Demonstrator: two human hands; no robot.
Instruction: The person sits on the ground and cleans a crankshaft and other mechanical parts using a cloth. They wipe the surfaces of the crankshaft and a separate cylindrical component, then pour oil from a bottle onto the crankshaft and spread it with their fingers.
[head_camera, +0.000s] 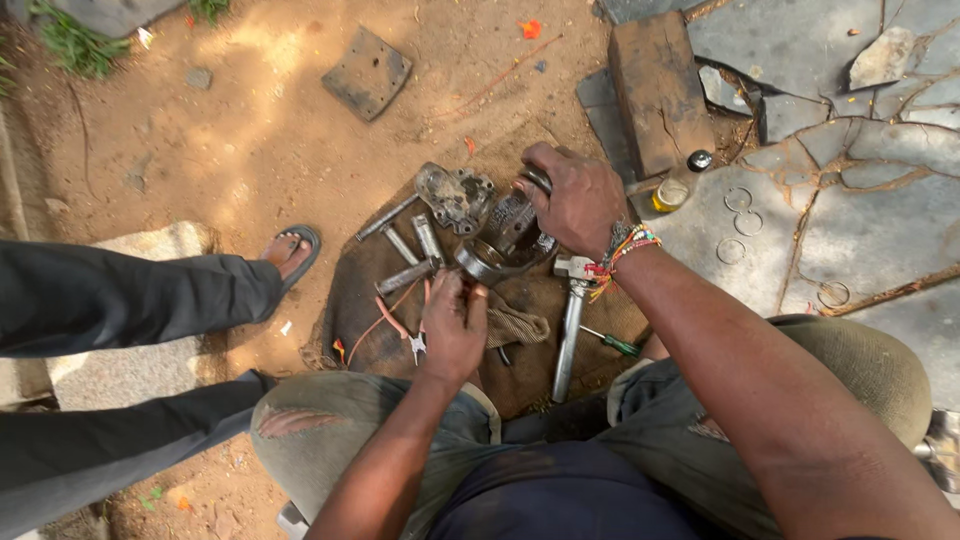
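Greasy grey metal housing with a round open end (503, 238) sits on the brown sackcloth (350, 310), right hand (578, 203) clamped over its top, left hand (453, 325) pinching its rim. Best steadied firmly from above while the left fingers work carefully.

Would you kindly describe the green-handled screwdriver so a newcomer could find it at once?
Start at the dark cloth spread on the dirt. Near its right edge, below the right hand, lies a long grey metal tool. The screwdriver lies just right of it: thin, with the only green handle.
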